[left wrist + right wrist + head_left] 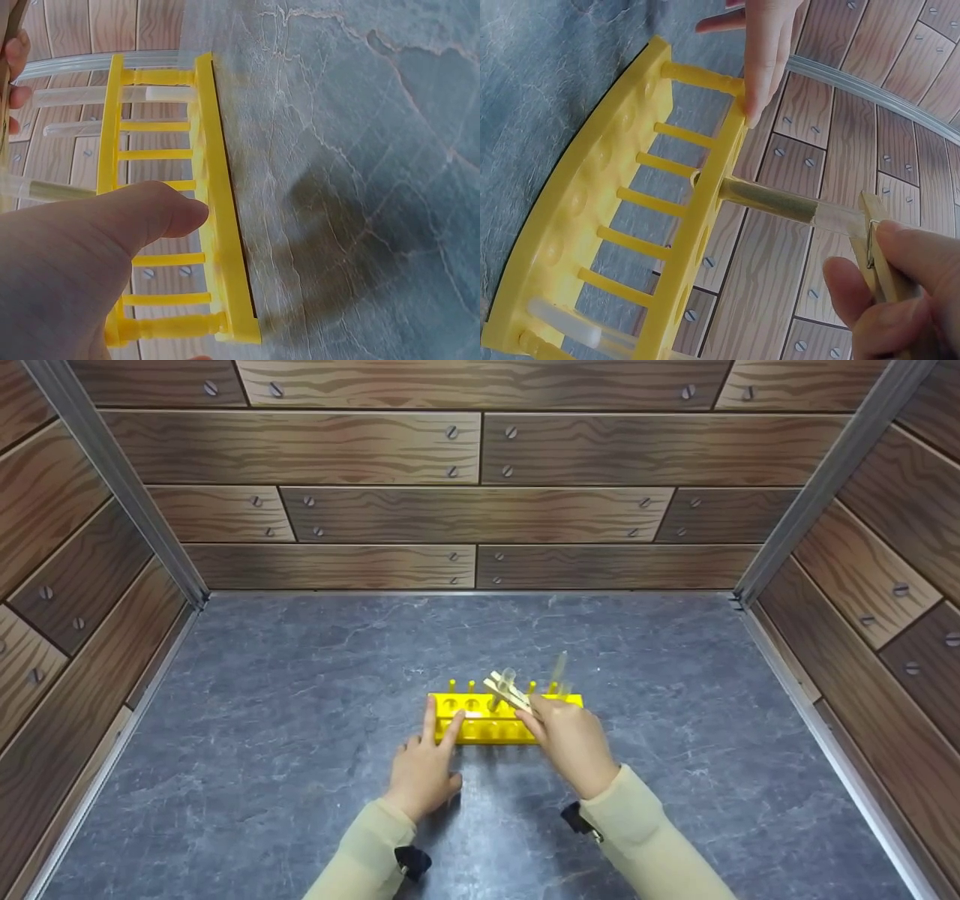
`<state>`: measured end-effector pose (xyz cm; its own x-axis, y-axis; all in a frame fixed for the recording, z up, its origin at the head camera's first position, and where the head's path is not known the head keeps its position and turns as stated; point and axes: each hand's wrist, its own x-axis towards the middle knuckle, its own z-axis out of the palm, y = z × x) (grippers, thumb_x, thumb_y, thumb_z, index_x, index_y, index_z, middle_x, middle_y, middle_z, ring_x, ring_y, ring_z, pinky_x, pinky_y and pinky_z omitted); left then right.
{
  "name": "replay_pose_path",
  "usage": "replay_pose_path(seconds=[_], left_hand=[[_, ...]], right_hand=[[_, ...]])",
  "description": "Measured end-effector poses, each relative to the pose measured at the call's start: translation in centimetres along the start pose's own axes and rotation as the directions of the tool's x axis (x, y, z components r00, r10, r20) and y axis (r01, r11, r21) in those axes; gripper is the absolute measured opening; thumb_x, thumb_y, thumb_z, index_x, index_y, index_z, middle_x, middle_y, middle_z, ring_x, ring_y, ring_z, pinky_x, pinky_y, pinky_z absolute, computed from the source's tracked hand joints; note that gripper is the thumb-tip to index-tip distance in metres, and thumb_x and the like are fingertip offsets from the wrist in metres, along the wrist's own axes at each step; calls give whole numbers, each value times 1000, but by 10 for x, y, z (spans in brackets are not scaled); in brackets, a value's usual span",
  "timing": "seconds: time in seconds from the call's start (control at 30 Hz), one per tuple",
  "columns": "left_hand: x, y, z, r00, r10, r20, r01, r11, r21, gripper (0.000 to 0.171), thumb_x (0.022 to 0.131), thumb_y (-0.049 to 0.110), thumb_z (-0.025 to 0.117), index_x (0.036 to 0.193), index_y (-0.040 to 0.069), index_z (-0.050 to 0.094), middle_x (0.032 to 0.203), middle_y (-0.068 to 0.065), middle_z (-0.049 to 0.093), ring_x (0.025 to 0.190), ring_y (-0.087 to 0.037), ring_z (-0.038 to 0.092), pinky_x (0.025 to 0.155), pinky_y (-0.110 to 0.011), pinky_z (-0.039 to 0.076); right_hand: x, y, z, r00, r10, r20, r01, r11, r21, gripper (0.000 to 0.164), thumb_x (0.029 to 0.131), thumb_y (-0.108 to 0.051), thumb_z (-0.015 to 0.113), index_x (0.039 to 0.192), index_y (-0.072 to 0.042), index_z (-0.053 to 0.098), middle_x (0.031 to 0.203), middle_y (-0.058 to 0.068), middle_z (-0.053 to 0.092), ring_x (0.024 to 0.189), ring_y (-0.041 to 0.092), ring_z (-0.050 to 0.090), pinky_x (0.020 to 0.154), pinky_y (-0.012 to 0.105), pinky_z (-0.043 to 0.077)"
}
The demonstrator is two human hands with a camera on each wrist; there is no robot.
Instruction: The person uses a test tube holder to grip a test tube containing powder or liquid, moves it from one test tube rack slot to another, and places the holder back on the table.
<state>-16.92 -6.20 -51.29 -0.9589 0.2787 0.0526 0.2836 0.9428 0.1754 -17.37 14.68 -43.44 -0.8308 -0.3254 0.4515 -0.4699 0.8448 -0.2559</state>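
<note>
A yellow test tube rack (491, 718) stands on the tabletop. My right hand (574, 739) grips a wooden test tube clamp (880, 266), whose jaws hold a clear test tube (772, 201) near its upper end. Dark brownish-green contents fill the tube's lower part, and its bottom end sits in a hole of the rack's top bar. My left hand (424, 772) rests straight fingers on the rack's left end; in the left wrist view its thumb (169, 212) lies across the rack's front.
At the rack's right end stands another tube with white contents (564, 321). Beside it, an inverted clear tube (79, 130) sits over a peg. Several yellow pegs line the rack's back. Wood-patterned walls (375, 514) enclose the grey marbled tabletop (262, 697).
</note>
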Motion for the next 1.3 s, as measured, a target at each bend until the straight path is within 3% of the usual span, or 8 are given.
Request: replay_pose_path(seconds=[0.33, 0.73, 0.97, 1.3], left_hand=[[0, 0, -1, 1000, -2, 3, 1, 1000, 5, 94, 76, 40, 70, 151, 21, 16, 151, -26, -5, 87, -35, 56, 77, -45, 50], [-2, 2, -2, 1000, -7, -5, 8, 1000, 9, 94, 76, 40, 71, 151, 22, 17, 152, -25, -3, 92, -37, 57, 82, -49, 49], [-2, 2, -3, 1000, -4, -8, 4, 1000, 11, 93, 76, 41, 71, 150, 22, 18, 152, -26, 4, 89, -36, 58, 78, -47, 51], [-2, 1, -2, 1000, -2, -9, 2, 1000, -16, 94, 76, 40, 72, 151, 21, 17, 152, -25, -4, 93, -39, 57, 83, -51, 49]], right_hand=[[0, 1, 3, 1000, 2, 21, -2, 1000, -3, 23, 90, -27, 61, 74, -13, 54, 52, -9, 35, 42, 6, 30, 39, 22, 29], [1, 3, 8, 999, 19, 31, -20, 999, 37, 23, 89, -27, 63, 72, -14, 55, 53, -10, 36, 44, 6, 31, 40, 22, 30], [1, 3, 10, 997, 41, 64, -44, 998, 41, 22, 89, -26, 62, 72, -14, 55, 52, -9, 35, 43, 6, 29, 40, 22, 29], [1, 4, 14, 995, 51, 86, -55, 998, 37, 21, 89, -26, 62, 73, -13, 57, 53, -9, 37, 43, 6, 31, 40, 22, 30]])
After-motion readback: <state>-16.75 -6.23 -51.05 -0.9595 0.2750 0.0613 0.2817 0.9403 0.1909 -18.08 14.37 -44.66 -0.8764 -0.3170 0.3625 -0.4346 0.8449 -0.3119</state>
